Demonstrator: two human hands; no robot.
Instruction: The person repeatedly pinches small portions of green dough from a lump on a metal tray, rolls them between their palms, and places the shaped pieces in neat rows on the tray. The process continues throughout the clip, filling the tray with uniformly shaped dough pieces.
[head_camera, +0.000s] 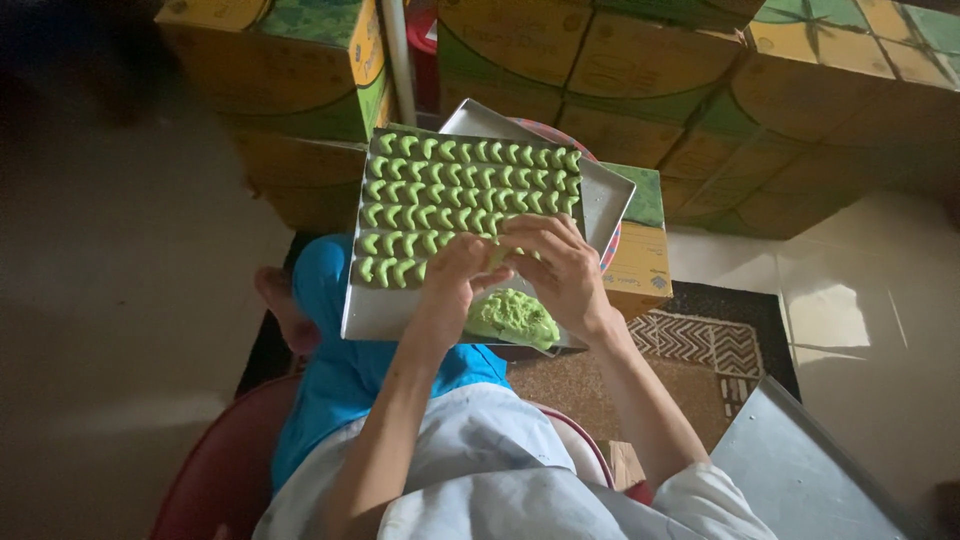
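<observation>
A metal baking tray (605, 200) rests on my lap, tilted slightly. Rows of small green crescent-shaped dough pieces (450, 180) fill its far and left part. A lump of green dough (515, 315) lies at the tray's near edge. My left hand (455, 280) and my right hand (560, 265) meet above the tray's middle, fingers pinched together on a small piece of green dough (497, 256) between them.
Yellow and green cardboard boxes (620, 70) are stacked behind the tray. A second metal tray (800, 470) lies at the lower right on the floor. A patterned brown mat (700, 350) lies under me. Blue cloth (330, 350) covers my leg.
</observation>
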